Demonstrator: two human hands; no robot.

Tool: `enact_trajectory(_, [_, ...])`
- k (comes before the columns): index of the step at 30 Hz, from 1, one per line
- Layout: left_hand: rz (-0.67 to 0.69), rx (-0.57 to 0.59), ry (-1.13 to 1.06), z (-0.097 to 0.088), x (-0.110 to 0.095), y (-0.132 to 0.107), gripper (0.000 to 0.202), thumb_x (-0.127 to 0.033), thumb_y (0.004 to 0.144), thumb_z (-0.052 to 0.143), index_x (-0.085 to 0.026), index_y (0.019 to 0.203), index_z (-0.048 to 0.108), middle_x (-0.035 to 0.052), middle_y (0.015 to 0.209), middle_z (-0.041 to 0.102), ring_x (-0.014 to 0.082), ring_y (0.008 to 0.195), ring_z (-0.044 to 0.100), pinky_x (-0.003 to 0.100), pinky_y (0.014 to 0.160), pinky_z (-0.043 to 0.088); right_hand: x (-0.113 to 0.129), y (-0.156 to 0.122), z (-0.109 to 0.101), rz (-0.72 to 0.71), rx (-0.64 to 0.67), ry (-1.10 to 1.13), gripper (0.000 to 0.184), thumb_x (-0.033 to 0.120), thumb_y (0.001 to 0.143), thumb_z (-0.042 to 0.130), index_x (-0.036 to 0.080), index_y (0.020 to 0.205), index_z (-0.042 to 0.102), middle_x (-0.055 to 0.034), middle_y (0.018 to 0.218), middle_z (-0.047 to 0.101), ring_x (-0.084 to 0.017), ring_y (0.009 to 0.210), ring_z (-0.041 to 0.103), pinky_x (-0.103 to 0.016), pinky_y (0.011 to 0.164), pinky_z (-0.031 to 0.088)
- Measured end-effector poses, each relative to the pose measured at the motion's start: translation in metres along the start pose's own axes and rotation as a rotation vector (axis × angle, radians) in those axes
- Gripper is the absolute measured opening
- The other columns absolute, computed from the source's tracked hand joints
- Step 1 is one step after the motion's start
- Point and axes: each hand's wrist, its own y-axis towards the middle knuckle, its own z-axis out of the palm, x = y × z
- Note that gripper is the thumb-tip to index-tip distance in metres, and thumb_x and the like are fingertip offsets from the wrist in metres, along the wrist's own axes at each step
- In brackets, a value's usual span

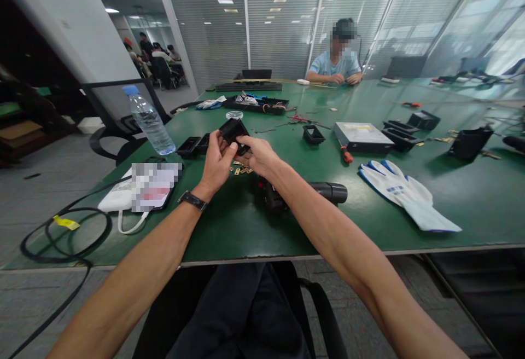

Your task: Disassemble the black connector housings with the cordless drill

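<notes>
Both hands hold a black plastic box [232,129] above the green table. My left hand [219,156] grips its left side with the thumb in front. My right hand [258,154] closes on its right side, fingers near the lower edge; whether a small part is between them I cannot tell. Below lie several small brass-coloured metal pieces [238,171]. A black power drill [274,195] lies partly hidden under my right forearm. More black plastic boxes [189,147] sit just left of my left hand.
A water bottle [150,121], a phone [158,186] and a white power bank [117,195] stand left. Rightward are a work glove [406,192], a grey metal-cased box [363,137] and an orange-handled tool [346,155]. Behind is a parts tray [256,104]. A person [336,61] sits across the table.
</notes>
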Motion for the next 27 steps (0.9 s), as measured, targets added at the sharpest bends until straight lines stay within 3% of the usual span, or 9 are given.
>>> enact_trajectory(5, [0.073,-0.063,0.001,-0.011,0.009,0.016,0.032,-0.025,0.079,0.079,-0.025,0.106,0.062,0.0038,0.121,0.068,0.0218,0.129,0.057,0.031,0.105,0.048,0.001,0.001,-0.001,0.049,0.040,0.071,0.011,0.015,0.087,0.063,0.016,0.098,0.060,-0.0040,0.080,0.067,-0.016,0.076,0.067,-0.032,0.077,0.062])
enact_trajectory(9, [0.017,-0.151,-0.063,-0.022,0.013,0.026,0.023,-0.028,0.082,0.075,-0.024,0.100,0.061,0.0029,0.111,0.070,0.0179,0.107,0.068,0.032,0.096,0.054,-0.003,0.007,-0.002,0.051,0.056,0.000,0.009,0.011,0.088,0.059,0.014,0.096,0.059,-0.0050,0.079,0.068,-0.015,0.075,0.068,-0.031,0.081,0.062])
enact_trajectory(13, [-0.024,-0.199,-0.131,-0.030,0.013,0.031,0.021,-0.031,0.084,0.073,-0.022,0.094,0.057,0.0025,0.100,0.072,0.0175,0.093,0.071,0.035,0.090,0.055,-0.009,0.014,-0.010,-0.126,0.043,-0.480,0.019,0.006,0.080,0.062,0.015,0.097,0.063,-0.0026,0.076,0.068,-0.015,0.072,0.069,-0.034,0.082,0.060])
enact_trajectory(16, [-0.040,-0.223,-0.163,-0.037,0.014,0.034,0.024,-0.035,0.084,0.072,-0.022,0.095,0.055,0.0035,0.096,0.072,0.0184,0.089,0.072,0.037,0.088,0.055,-0.010,0.015,-0.020,-0.188,0.046,-0.713,0.021,0.004,0.075,0.065,0.015,0.092,0.068,-0.0038,0.074,0.069,-0.019,0.076,0.069,-0.037,0.085,0.057])
enact_trajectory(19, [-0.055,-0.244,-0.165,-0.042,0.015,0.036,0.027,-0.037,0.082,0.072,-0.020,0.095,0.055,0.0049,0.093,0.072,0.0194,0.086,0.071,0.037,0.085,0.056,-0.009,0.013,-0.025,-0.290,0.123,-1.137,0.020,0.005,0.074,0.064,0.016,0.087,0.073,-0.0086,0.081,0.074,-0.024,0.089,0.070,-0.034,0.090,0.053])
enact_trajectory(22, [-0.056,-0.244,-0.153,-0.044,0.015,0.037,0.030,-0.038,0.080,0.073,-0.020,0.094,0.055,0.0056,0.091,0.072,0.0202,0.084,0.071,0.036,0.081,0.056,-0.008,0.008,-0.025,-0.382,0.193,-1.533,0.027,0.005,0.077,0.060,0.017,0.094,0.077,-0.0120,0.095,0.077,-0.026,0.099,0.070,-0.032,0.090,0.051])
enact_trajectory(24, [-0.054,-0.230,-0.139,-0.044,0.016,0.037,0.031,-0.039,0.079,0.074,-0.020,0.095,0.055,0.0054,0.092,0.071,0.0203,0.084,0.070,0.035,0.079,0.057,-0.008,0.007,-0.024,-0.426,0.163,-1.580,0.032,0.005,0.080,0.059,0.017,0.103,0.076,-0.0142,0.104,0.076,-0.027,0.105,0.069,-0.032,0.092,0.051])
enact_trajectory(27, [-0.007,-0.205,-0.078,-0.045,0.018,0.038,0.030,-0.040,0.080,0.072,-0.020,0.098,0.056,0.0053,0.096,0.071,0.0200,0.086,0.070,0.034,0.077,0.057,-0.005,0.010,-0.023,-0.434,0.055,-1.409,0.040,0.007,0.085,0.056,0.012,0.123,0.068,-0.0167,0.109,0.075,-0.027,0.103,0.070,-0.033,0.092,0.052])
